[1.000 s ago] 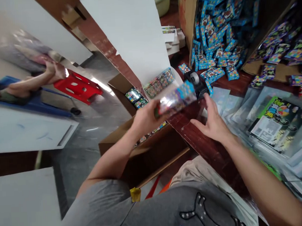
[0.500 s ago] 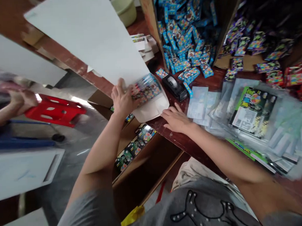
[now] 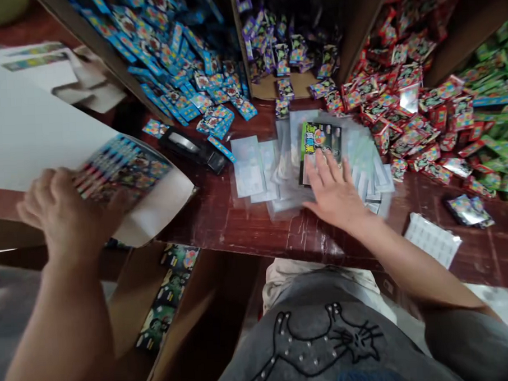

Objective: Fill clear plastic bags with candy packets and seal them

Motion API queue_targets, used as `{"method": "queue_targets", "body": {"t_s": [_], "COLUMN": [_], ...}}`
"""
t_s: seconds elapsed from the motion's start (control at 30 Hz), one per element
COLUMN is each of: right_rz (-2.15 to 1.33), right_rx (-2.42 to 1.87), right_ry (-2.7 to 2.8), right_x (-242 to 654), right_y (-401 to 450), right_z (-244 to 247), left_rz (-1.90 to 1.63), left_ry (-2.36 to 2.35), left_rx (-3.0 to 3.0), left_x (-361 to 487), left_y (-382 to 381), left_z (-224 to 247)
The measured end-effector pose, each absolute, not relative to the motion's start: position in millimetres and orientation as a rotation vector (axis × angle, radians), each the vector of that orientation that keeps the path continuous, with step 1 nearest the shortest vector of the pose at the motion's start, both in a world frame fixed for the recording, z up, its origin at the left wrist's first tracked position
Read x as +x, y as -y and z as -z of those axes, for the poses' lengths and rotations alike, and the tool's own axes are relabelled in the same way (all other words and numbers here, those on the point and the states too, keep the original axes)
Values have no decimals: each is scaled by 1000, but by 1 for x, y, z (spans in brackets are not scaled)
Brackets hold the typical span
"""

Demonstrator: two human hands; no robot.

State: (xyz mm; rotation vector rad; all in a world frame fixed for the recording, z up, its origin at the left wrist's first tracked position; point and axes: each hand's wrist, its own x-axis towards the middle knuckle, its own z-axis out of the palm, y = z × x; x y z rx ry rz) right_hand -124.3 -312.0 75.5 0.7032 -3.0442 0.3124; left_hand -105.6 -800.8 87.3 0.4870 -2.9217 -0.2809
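Observation:
My left hand (image 3: 72,212) lies over the near left part of a stack of printed cards (image 3: 137,170), its fingers bent and a little blurred; whether it grips them is unclear. Under the cards is a pale sheet with a rounded end (image 3: 164,203). My right hand (image 3: 336,195) is spread, palm down, over a black and green printed package (image 3: 308,137) on top of clear plastic sleeves (image 3: 281,189). Its fingers touch or hover just above the package. A black tape dispenser (image 3: 195,150) sits on the table between my hands.
Behind the table (image 3: 238,225), compartments hold blue packets (image 3: 181,70), purple packets (image 3: 296,48), red packets (image 3: 414,110) and green packets (image 3: 500,146). A white sheet (image 3: 433,240) lies at the right. Below the edge is an open carton with dark printed packs (image 3: 161,318).
The view has swung to the right. My right hand has moved from beside the pale sheet onto the package over the sleeves. My left hand remains at the printed cards.

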Motion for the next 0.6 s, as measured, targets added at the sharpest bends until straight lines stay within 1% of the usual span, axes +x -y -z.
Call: {"method": "queue_targets", "body": {"t_s": [0.07, 0.13, 0.17, 0.23, 0.3, 0.33, 0.37, 0.43, 0.47, 0.53, 0.6], "right_rz": [-315, -377, -421, -521, -620, -663, -701, -762, -777, -764, -734], "right_rx": [744, 785, 771, 759, 912, 1039, 1163, 1258, 1181, 887, 673], "right_ry": [3029, 2947, 2884, 2724, 2576, 2525, 2498, 2529, 2578, 2659, 2689], "right_x": [-116, -102, -92, -68, -41, -28, -19, -11, -12, -22, -32], "right_y": [274, 256, 254, 258, 266, 269, 269, 261, 255, 239, 225], "right_z": [-69, -66, -68, -77, -90, -96, -101, -106, -107, -106, -102], "left_rz": [383, 672, 923, 1584, 2214, 2415, 2526, 2544, 2488, 2336, 2212], "left_ry": [2723, 2611, 2594, 2564, 2449, 2373, 2318, 2314, 2363, 2504, 2635], "left_rx": [328, 153, 51, -48, -12, 22, 16, -144, -287, -587, -767], "left_x": [-101, -95, -92, -89, -89, -89, -87, -79, -72, -56, -40], "left_y": [762, 706, 674, 609, 553, 529, 510, 480, 469, 453, 442], "left_z": [-96, -98, -96, -87, -72, -65, -59, -51, -49, -50, -53]}}
